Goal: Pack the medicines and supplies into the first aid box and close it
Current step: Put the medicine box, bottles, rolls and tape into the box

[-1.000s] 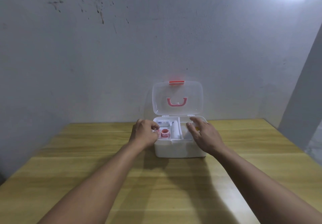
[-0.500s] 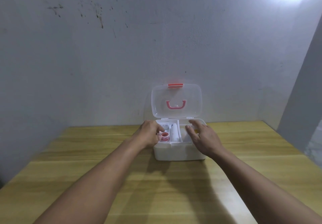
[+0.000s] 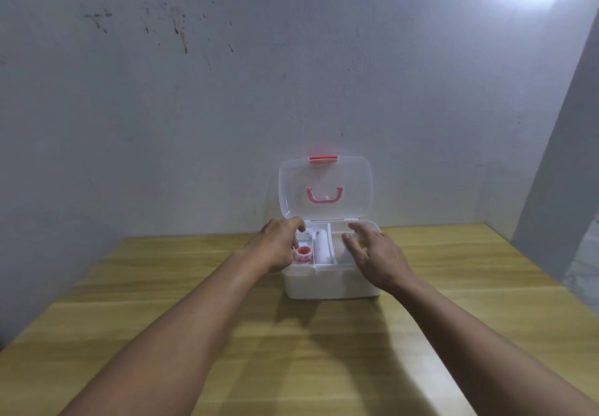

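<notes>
A white first aid box [image 3: 330, 284] stands on the wooden table with its clear lid [image 3: 325, 187] raised upright; the lid carries a pink handle and a red latch. Inside, a red-and-white tape roll [image 3: 304, 254] lies in the front left compartment and a white roll [image 3: 322, 248] in the middle one. My left hand [image 3: 280, 245] rests over the box's left rim, fingers curled at the back left compartment. My right hand [image 3: 376, 255] hovers over the right compartment with fingers spread, hiding what lies beneath. Neither hand visibly holds anything.
The wooden table [image 3: 227, 334] runs up to a grey wall [image 3: 227, 107] just behind the box. A grey pillar [image 3: 557, 172] stands at the right beyond the table's edge. My two forearms stretch across the table's near half.
My left hand has slid further back along the left side of the box. The right hand has shifted slightly back over the right compartment. The lid stays up.
</notes>
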Demonstrator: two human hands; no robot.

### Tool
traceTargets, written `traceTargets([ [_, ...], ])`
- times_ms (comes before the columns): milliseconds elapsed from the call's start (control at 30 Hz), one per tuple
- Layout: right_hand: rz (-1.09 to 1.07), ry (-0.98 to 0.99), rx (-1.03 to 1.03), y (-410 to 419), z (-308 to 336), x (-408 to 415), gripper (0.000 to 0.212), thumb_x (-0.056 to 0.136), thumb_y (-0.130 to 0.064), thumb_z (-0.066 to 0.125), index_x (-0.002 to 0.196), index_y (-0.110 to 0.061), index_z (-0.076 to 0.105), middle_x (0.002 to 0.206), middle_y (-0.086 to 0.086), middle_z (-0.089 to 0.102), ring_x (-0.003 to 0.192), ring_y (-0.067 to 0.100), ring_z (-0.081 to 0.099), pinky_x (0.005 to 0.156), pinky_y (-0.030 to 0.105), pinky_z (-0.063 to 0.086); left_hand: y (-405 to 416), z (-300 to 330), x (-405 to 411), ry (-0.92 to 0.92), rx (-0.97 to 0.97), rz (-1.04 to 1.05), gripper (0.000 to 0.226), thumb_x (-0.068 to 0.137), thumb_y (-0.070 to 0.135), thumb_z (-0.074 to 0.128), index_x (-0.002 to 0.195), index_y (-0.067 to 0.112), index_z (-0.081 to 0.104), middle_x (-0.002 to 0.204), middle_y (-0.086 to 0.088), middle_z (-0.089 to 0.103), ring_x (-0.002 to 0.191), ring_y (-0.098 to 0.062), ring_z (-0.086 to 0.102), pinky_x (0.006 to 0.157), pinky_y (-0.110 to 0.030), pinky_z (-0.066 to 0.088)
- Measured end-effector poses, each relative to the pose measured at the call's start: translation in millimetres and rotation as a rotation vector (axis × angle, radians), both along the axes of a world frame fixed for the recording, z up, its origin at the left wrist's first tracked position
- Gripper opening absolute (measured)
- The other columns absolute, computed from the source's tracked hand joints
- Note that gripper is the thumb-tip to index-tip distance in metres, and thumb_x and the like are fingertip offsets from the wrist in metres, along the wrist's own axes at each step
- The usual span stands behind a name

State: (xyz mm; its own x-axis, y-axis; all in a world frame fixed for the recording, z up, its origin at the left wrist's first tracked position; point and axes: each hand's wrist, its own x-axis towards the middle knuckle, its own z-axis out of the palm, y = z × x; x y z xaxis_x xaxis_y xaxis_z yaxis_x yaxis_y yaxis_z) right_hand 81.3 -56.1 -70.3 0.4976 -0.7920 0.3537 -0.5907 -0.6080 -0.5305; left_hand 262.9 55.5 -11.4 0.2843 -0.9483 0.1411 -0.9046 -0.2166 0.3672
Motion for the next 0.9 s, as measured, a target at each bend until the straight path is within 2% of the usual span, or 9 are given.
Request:
traceTargets([
  [100, -0.003, 0.004, -0.001, 0, 0, 1, 0.054, 0.094, -0.058, 0.032, 0.138, -0.028, 0.045, 0.133, 0.003, 0.06, 0.123, 0.024, 0.052, 0.095, 0.04, 0.044, 0, 4, -2, 0.021, 0.027, -0.025, 0.071, 0.078, 0.001, 0.072, 0.139, 0.021, 0.045, 0.111, -0.005, 0.069, 0.089, -0.017, 0.059, 0.08, -0.029, 0.049],
  [200, -0.006, 0.0, -0.005, 0, 0, 1, 0.054, 0.094, -0.058, 0.032, 0.138, -0.028, 0.046, 0.133, 0.003, 0.06, 0.123, 0.024, 0.051, 0.096, 0.04, 0.045, -1, 4, -2, 0.003, 0.041, -0.033, 0.084, 0.077, -0.003, 0.071, 0.146, 0.028, 0.036, 0.128, -0.006, 0.062, 0.104, -0.023, 0.062, 0.088, -0.034, 0.053],
  [333, 0.002, -0.002, -0.003, 1, 0, 0, 0.055, 0.094, -0.058, 0.032, 0.138, -0.028, 0.046, 0.133, 0.003, 0.06, 0.123, 0.023, 0.051, 0.096, 0.041, 0.045, 2, -1, -1, 0.057, -0.011, 0.022, 0.078, 0.074, 0.004, 0.076, 0.142, 0.023, 0.044, 0.133, -0.009, 0.059, 0.112, -0.023, 0.063, 0.094, -0.037, 0.052],
  [433, 0.009, -0.004, -0.007, 0, -1, 0, 0.054, 0.095, -0.058, 0.032, 0.138, -0.028, 0.046, 0.133, 0.003, 0.06, 0.121, 0.023, 0.053, 0.095, 0.04, 0.045, 8, -4, 0, 0.1, -0.104, 0.071, 0.055, 0.078, 0.021, 0.076, 0.13, 0.016, 0.06, 0.129, -0.008, 0.063, 0.116, -0.02, 0.061, 0.098, -0.034, 0.049],
  [500, 0.006, -0.001, -0.015, 0, -1, 0, 0.054, 0.095, -0.058, 0.032, 0.137, -0.028, 0.046, 0.133, 0.003, 0.061, 0.121, 0.023, 0.053, 0.095, 0.04, 0.045, 12, -7, 1, 0.02, -0.159, 0.093, 0.032, 0.081, 0.013, 0.063, 0.112, 0.015, 0.071, 0.121, -0.006, 0.067, 0.114, -0.023, 0.06, 0.096, -0.032, 0.048],
  [600, -0.003, -0.001, -0.013, 1, 0, 1, 0.053, 0.095, -0.057, 0.032, 0.137, -0.028, 0.046, 0.132, 0.003, 0.061, 0.121, 0.025, 0.053, 0.094, 0.04, 0.045, 18, -14, 2, 0.001, -0.131, 0.091, 0.027, 0.076, 0.008, 0.056, 0.087, 0.016, 0.08, 0.102, 0.0, 0.074, 0.105, -0.024, 0.059, 0.09, -0.034, 0.049],
  [700, -0.003, -0.002, -0.01, 0, 0, 1, 0.052, 0.095, -0.056, 0.033, 0.137, -0.028, 0.047, 0.133, 0.003, 0.06, 0.122, 0.025, 0.052, 0.095, 0.04, 0.044, 17, -16, 5, 0.027, -0.114, 0.089, 0.026, 0.071, 0.015, 0.055, 0.08, 0.013, 0.08, 0.096, 0.0, 0.075, 0.104, -0.025, 0.058, 0.087, -0.035, 0.05],
  [800, 0.01, 0.008, -0.005, 0, 0, 0, 0.053, 0.095, -0.056, 0.032, 0.139, -0.028, 0.045, 0.135, 0.003, 0.059, 0.123, 0.025, 0.051, 0.096, 0.04, 0.042, 7, -9, 6, 0.06, -0.185, 0.151, 0.035, 0.07, 0.011, 0.055, 0.099, 0.013, 0.076, 0.108, -0.009, 0.071, 0.108, -0.028, 0.059, 0.091, -0.035, 0.05],
  [900, 0.024, 0.025, -0.006, -1, -1, -1, 0.055, 0.096, -0.057, 0.03, 0.142, -0.028, 0.041, 0.143, 0.002, 0.051, 0.129, 0.024, 0.046, 0.102, 0.04, 0.038, -11, 7, 9, 0.24, -0.282, 0.232, 0.042, 0.079, 0.006, 0.057, 0.12, 0.008, 0.065, 0.125, -0.011, 0.065, 0.116, -0.03, 0.058, 0.098, -0.035, 0.047],
])
